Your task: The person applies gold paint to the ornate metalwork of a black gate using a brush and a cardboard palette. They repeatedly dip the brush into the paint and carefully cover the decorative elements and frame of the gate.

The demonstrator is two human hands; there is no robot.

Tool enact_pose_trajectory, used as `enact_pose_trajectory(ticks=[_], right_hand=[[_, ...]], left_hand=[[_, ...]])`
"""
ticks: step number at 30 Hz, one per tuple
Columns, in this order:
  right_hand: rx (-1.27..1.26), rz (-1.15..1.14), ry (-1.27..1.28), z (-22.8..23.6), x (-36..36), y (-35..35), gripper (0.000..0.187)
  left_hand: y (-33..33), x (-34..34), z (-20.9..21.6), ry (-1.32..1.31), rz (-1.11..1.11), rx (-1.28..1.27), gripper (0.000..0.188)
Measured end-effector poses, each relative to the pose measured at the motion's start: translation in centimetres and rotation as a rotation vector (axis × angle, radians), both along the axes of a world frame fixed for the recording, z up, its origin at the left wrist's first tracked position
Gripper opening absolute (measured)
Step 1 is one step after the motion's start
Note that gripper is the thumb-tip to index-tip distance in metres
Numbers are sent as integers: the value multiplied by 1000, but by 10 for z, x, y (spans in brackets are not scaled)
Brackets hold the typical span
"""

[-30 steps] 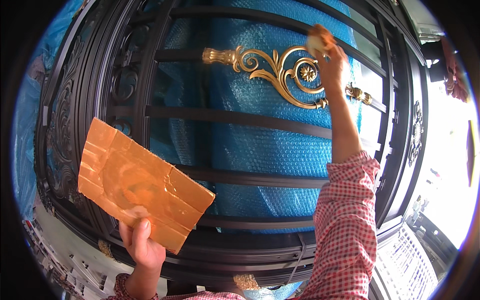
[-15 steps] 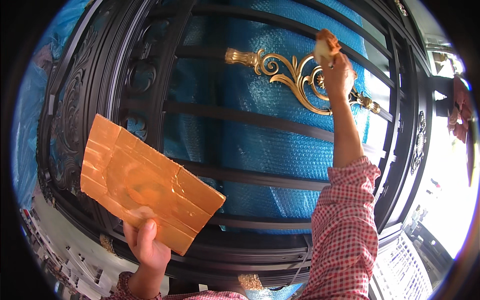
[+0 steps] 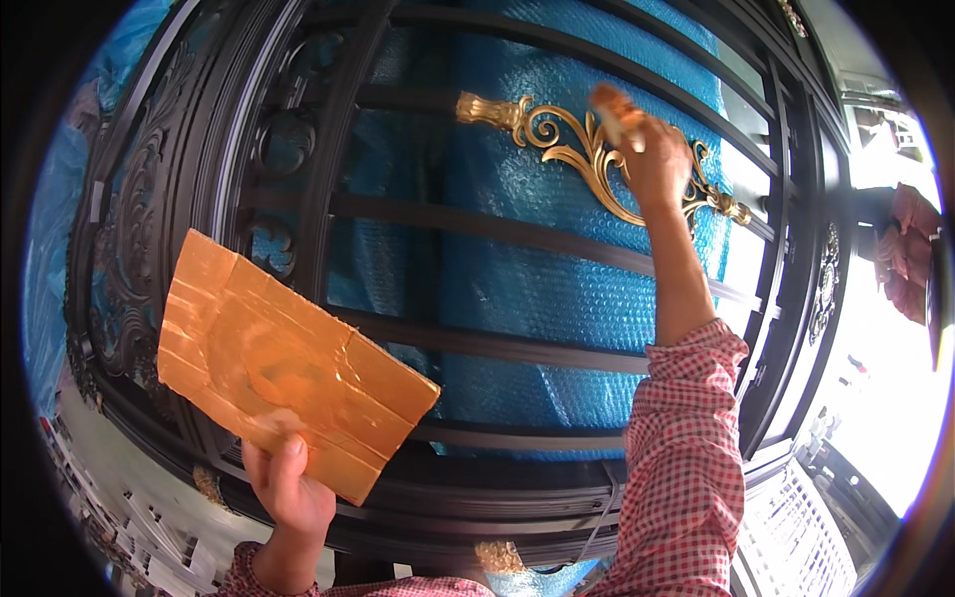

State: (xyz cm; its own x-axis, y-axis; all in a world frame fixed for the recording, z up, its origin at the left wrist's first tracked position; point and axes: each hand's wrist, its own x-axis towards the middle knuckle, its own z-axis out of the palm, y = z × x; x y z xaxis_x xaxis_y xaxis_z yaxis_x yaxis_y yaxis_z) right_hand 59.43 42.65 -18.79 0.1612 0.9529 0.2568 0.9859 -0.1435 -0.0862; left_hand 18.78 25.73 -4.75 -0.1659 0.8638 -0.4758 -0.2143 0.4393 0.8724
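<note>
My left hand [image 3: 298,495] grips the lower edge of a cardboard piece [image 3: 373,413], thumb on top. The card is coated in gold paint, with a darker swirled patch in its middle. My right hand [image 3: 659,164] is closed around a small, pale, sponge-like pad [image 3: 619,114] with an orange-gold end, smeared by motion. It is over the gold scroll ornament [image 3: 587,164] on the black metal gate [image 3: 497,224]. Part of the ornament is hidden behind my hand; whether the pad touches it I cannot tell.
Blue bubble wrap [image 3: 557,308] lies behind the gate's bars. Dark carved scroll panels [image 3: 134,239] run down the left side. Blue plastic sheeting [image 3: 50,269] hangs at the far left, and a reddish cloth [image 3: 907,254] is at the far right.
My right hand has moved left and slightly down across the ornament, and the pad now points further left. My left hand and the cardboard have barely shifted.
</note>
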Motion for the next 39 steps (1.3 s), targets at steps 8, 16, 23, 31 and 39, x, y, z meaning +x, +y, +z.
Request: enact_pose_trajectory(ticks=[8,16,23,31,39], right_hand=[[-32,-109,45,6,8,3,25],[-170,-53,61,17,-8,-31,24],[-5,-518,23,22,114,-55,32],[-256,-583,-11,27,136,-79,30],[-322,-536,-180,41,124,-74,25]], left_hand=[[0,-3,0,-13,1,10,38],[5,-3,2,-7,22,7,43],[3,-10,-4,-15,21,0,46],[3,2,-4,-61,31,13,48],[-1,11,-4,-104,13,20,47]])
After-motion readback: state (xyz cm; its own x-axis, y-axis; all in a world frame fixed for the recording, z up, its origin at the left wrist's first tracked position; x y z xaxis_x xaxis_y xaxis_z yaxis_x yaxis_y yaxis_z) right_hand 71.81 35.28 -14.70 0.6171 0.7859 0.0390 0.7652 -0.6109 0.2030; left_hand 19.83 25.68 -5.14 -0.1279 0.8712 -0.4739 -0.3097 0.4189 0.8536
